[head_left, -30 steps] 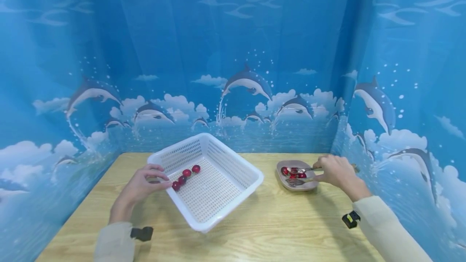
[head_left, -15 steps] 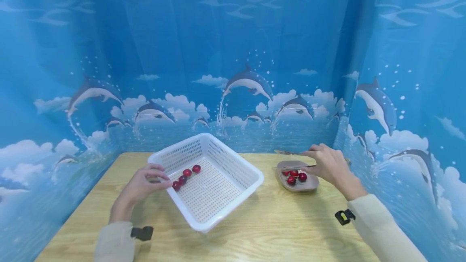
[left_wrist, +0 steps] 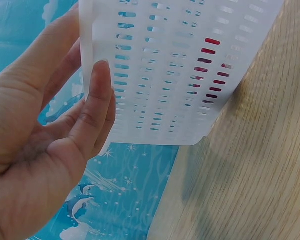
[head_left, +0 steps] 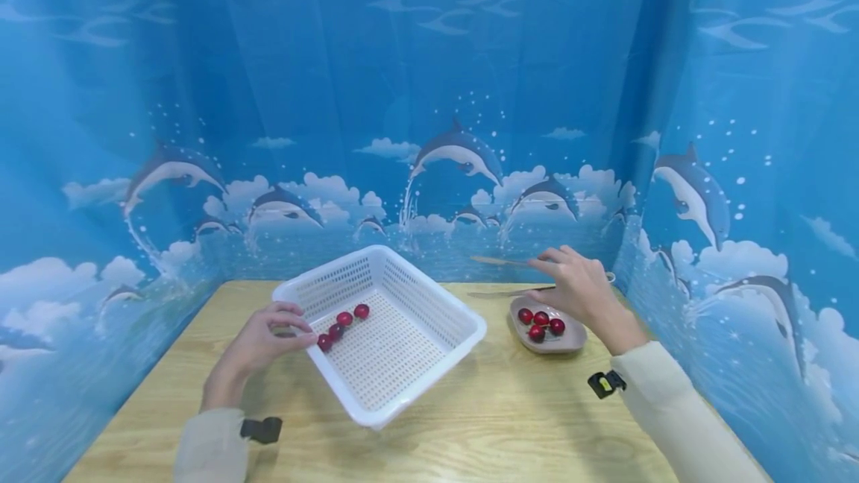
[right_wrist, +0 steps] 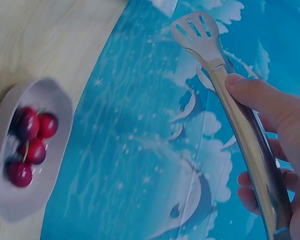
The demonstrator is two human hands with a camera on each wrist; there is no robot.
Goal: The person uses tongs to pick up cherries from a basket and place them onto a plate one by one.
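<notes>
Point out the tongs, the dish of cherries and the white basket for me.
Tongs [right_wrist: 243, 125], right wrist view: the handle.
Dish [right_wrist: 52, 160], right wrist view: bare inner wall.
White basket [head_left: 399, 352], head view: bare perforated floor.

The tongs [right_wrist: 245, 135] are shiny metal, the basket [head_left: 396, 349] plastic, the cherries [right_wrist: 36, 153] glossy, the table [head_left: 483, 423] wood-grained.

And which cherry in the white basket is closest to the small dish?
In the head view, the cherry at the right end of the row in the white basket. The other three cherries lie left of it, farther from the small dish.
</notes>
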